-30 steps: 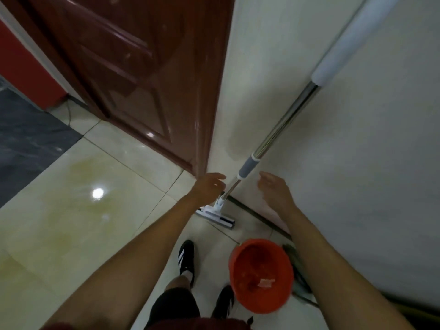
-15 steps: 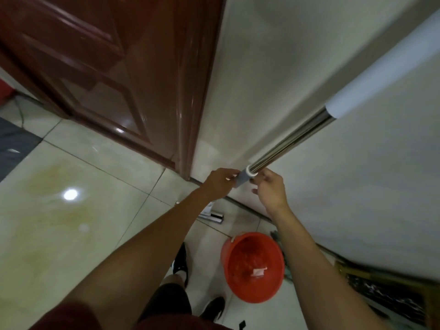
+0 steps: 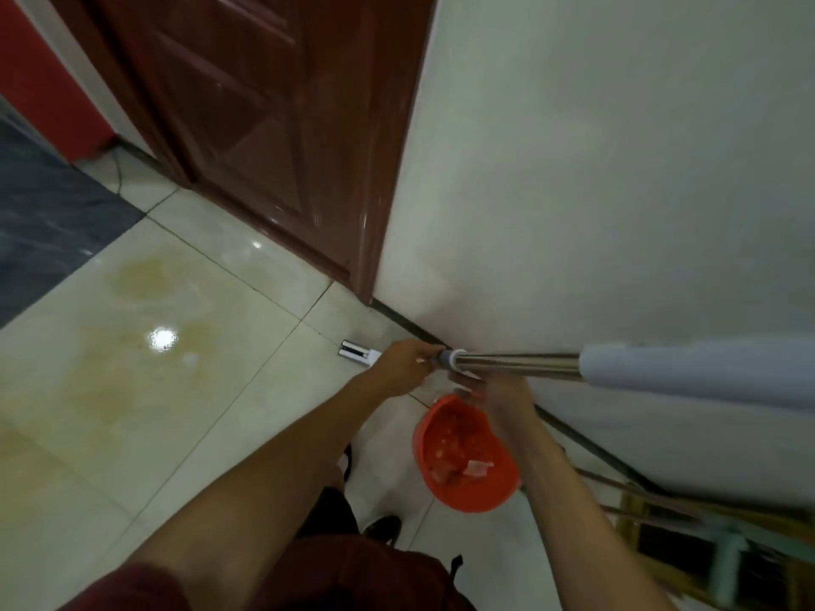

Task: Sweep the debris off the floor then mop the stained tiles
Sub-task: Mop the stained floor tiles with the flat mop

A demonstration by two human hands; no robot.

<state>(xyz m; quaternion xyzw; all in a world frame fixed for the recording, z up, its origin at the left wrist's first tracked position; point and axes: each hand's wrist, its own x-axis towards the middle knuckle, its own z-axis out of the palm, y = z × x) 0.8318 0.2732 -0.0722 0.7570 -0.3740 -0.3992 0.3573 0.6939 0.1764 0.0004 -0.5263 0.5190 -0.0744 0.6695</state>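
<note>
The mop's steel handle (image 3: 520,364) runs almost level to the right and ends in a grey foam grip (image 3: 697,373). Its white head (image 3: 358,352) lies on the tile near the wall's foot. My left hand (image 3: 403,366) grips the shaft's lower end just below the grey collar. Just under the shaft, my right hand (image 3: 487,390) curls its fingers round it from below. Yellowish stains (image 3: 145,277) spread over the pale floor tiles at the left.
An orange bucket (image 3: 467,463) with scraps inside stands by my feet, under my right forearm. A brown door (image 3: 273,138) and white wall (image 3: 595,191) stand ahead. A dark mat (image 3: 48,213) lies far left. Wooden slats (image 3: 705,562) sit bottom right.
Both hands reached the mop that leaned on the wall and took hold of its lower shaft. The handle has swung down from steep to nearly level, pointing right.
</note>
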